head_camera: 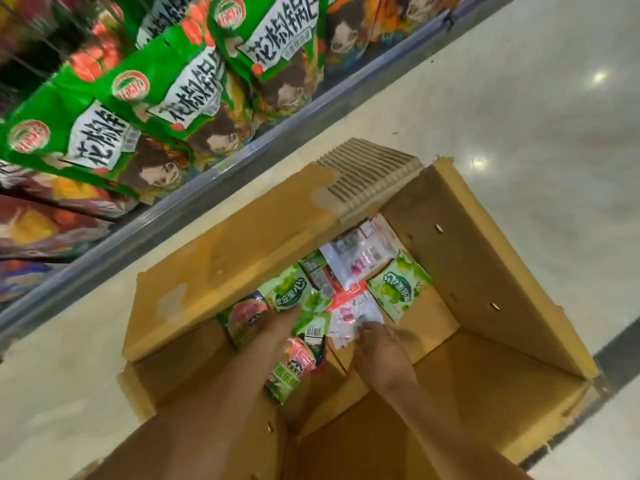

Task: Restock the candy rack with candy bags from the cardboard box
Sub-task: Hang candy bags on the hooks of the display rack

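I have both hands down inside the cardboard box [485, 271], where the candy bags [349, 271] lie loose in a heap on the bottom. My right hand [377, 344] sits at the near edge of that heap with its fingertips [362, 329] bent onto a crinkled clear bag of pink candies [353, 315]. The picture is too soft for me to say whether they have pinched the film or only touch it. My left hand [280, 323] is pushed in among green bags just left of the right one, its fingers buried under a green grape bag [291, 294], so I cannot tell its hold either. A pink-and-green bag [294, 368] lies under the left wrist, and another grape bag [398, 289] sits beyond the right fingertips, apart from both hands. The candy rack [207, 202] is up and to the left of the hands, hung with large green snack bags [138, 98]. My worry is the slick film: a shallow pinch on one corner could slide off on the lift and drop the bag back. Overlapping bags may drag along and spill onto the floor [519, 98]. The box flap [235, 258] leans over the heap on the left hand's far side and could snag a bag coming up.
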### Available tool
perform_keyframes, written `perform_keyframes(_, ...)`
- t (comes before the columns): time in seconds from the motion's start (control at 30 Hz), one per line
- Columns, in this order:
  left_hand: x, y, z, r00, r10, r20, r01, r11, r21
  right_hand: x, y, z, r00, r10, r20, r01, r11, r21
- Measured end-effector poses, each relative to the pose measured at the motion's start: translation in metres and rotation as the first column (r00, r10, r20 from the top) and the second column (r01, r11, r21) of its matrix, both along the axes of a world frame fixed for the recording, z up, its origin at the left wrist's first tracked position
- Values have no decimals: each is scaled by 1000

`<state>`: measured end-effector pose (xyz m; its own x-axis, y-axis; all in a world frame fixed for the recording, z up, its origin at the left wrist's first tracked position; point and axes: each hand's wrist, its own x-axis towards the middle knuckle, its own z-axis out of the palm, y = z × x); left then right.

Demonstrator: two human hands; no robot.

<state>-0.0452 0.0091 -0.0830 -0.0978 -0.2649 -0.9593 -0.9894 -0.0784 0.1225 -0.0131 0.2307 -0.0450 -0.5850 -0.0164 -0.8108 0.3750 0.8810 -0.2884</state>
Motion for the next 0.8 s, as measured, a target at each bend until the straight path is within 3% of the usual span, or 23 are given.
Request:
perform_keyframes(0.17, -10, -3, -13, 990, 138, 30, -138, 990, -11, -14, 5, 14, 992, -84, -90, 85, 996, 13)
perform_keyframes(0.27, -14, -3, -7, 978, 205, 37, -207, 976, 66, -24, 10, 27, 994, -98, -58, 100, 995, 30)
perform_keyframes(0.57, 4, -2, 94, 996, -86, 26, 86, 996, -5, -26, 27, 83, 962, -271, 24, 271, 962, -12)
perform_keyframes(0.67, 7, -5, 114, 991, -117, -64, 119, 992, 29, -32, 31, 91, 982, -187, 17, 187, 982, -3)
perform_keyframes(0.8, 11, -9, 114, 992, -52, -115, 69, 986, 150, -39, 32, 77, 994, 111, 6, -111, 993, 42)
